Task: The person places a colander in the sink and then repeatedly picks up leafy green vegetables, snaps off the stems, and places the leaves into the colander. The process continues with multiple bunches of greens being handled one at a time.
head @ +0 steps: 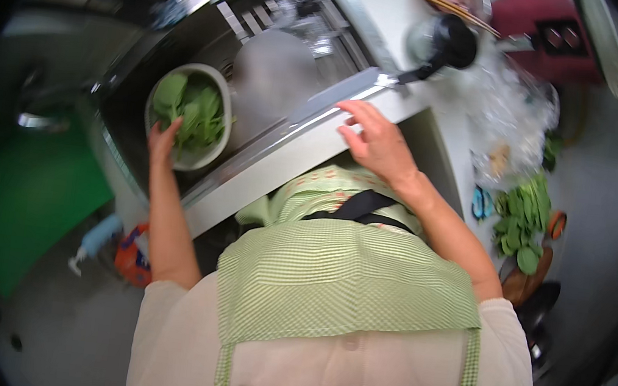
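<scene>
In the steel sink (123, 120), leafy green vegetables (201, 112) lie inside an off-white oval basin (222, 143). My left hand (163, 139) grips the near left rim of this basin, with its thumb over the edge by the leaves. Nothing is in my right hand (375, 140), which hovers around the sink's front edge with the fingers bent and apart. Between the two hands, a blurred round grey thing (274, 69) sits in the sink; it may be a bowl or a lid.
Clear plastic items (306, 15) lie at the sink's far end. On the right counter are a black-lidded container (452, 40), chopsticks (450, 9), a plastic bag (512, 113), blue-handled scissors (481, 203) and more greens (523, 223). A blue pump bottle (101, 235) stands at the lower left.
</scene>
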`<state>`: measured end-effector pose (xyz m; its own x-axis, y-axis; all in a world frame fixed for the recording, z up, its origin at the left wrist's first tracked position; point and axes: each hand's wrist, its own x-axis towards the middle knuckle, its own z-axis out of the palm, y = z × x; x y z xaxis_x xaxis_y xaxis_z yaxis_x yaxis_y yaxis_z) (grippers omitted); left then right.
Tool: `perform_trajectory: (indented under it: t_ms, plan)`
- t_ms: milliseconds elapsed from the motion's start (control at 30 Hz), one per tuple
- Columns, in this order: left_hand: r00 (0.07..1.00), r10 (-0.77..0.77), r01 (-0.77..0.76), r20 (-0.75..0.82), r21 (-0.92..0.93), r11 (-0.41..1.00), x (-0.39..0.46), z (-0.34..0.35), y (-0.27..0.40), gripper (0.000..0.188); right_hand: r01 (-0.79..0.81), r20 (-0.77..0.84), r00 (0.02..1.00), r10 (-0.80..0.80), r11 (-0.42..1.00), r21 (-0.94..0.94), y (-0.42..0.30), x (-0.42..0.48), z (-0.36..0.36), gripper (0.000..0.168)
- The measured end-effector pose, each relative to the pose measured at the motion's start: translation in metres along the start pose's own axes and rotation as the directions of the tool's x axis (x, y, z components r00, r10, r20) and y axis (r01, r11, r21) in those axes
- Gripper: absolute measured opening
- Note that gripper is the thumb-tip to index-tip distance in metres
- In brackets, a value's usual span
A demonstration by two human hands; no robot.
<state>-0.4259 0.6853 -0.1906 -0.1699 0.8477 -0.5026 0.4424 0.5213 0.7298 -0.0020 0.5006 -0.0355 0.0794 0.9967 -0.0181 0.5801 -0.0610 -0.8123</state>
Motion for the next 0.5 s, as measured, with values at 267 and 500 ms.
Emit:
perform_trajectory:
  t_ms: [267,500]
  plan:
    - [0.985,-0.111,0.087,-0.130,-0.176,0.981,0.026,0.005,-0.010,0.037,-0.178,-0.279,0.944,0.178,0.984,0.024,0.038,-0.066,-0.063,0.015]
    - [0.996,-0.076,0.057,-0.052,-0.302,0.952,-0.032,0.040,0.024,0.025,-0.489,-0.479,0.653,0.587,0.810,0.324,0.096,-0.155,-0.107,0.015]
